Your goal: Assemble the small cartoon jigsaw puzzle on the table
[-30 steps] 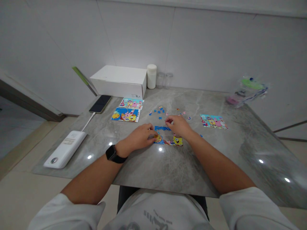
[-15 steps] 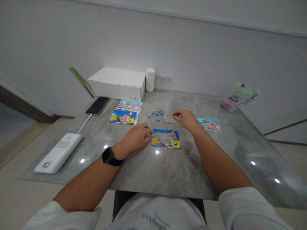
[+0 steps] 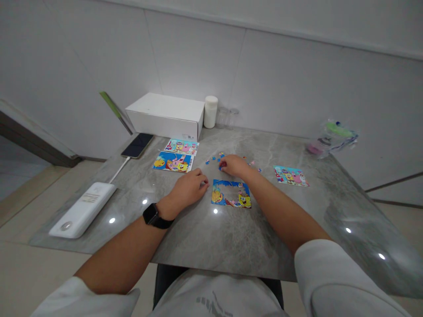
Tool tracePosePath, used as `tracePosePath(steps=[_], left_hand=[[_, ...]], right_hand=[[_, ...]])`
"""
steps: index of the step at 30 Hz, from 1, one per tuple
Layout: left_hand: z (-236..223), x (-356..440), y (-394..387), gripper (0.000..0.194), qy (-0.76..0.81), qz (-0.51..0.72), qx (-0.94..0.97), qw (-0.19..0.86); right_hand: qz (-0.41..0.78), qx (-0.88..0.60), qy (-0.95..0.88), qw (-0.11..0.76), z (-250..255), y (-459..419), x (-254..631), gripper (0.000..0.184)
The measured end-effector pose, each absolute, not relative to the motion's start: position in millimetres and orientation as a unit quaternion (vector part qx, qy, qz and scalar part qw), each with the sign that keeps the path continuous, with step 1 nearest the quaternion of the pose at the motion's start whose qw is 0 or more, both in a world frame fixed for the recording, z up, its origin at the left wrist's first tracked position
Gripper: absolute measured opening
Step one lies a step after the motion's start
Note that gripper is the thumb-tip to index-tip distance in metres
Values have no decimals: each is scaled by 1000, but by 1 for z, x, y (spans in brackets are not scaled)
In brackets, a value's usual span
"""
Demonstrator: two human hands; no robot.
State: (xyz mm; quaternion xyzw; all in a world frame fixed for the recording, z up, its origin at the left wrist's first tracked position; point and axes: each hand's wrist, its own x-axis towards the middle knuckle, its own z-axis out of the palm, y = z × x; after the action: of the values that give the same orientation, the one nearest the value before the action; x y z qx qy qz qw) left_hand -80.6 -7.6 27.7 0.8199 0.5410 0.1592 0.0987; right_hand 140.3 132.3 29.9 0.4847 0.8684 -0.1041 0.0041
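Observation:
A partly filled jigsaw puzzle [image 3: 216, 199] of a yellow cartoon sponge lies in front of me, its border built and a grey gap in its middle. My left hand [image 3: 190, 188], with a black watch on the wrist, rests just left of it, empty, with thumb and forefinger slightly apart. Beyond the puzzle, my right hand [image 3: 234, 166] pinches a small blue puzzle piece [image 3: 220, 167] at or just above the tabletop. Loose puzzle pieces [image 3: 213, 158] lie around its fingers, some hidden under the hand.
Two picture cards [image 3: 173, 162] lie at the left, and another finished picture [image 3: 291, 176] at the right. Farther out are a phone [image 3: 138, 145], a white power bank [image 3: 84, 209], a white box [image 3: 165, 114], a white bottle [image 3: 210, 112], clear glasses [image 3: 228, 118] and a plastic bag [image 3: 332, 138].
My right hand has moved left across the loose pieces, and its fingertips have come to a blue one. My left hand has stayed beside the puzzle. The view has shifted slightly.

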Motion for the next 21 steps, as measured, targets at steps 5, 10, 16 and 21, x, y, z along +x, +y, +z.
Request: tracePosePath(steps=[5,10,16,21], left_hand=[[28,-80,-8,22,540,171,817,102],[26,-80,-8,23,535,169,821,107],[22,-77,-8,25,510,184,830,132],[18,-74,-9,23,490,189,837,150]], right_hand=[[-115,487,866,7,31,130,136,14],[-307,481,817,-85,47,118,152,23],[-521,480,681,-188,68,87,183,24],[-572,499,611,-224,66,73,201,23]])
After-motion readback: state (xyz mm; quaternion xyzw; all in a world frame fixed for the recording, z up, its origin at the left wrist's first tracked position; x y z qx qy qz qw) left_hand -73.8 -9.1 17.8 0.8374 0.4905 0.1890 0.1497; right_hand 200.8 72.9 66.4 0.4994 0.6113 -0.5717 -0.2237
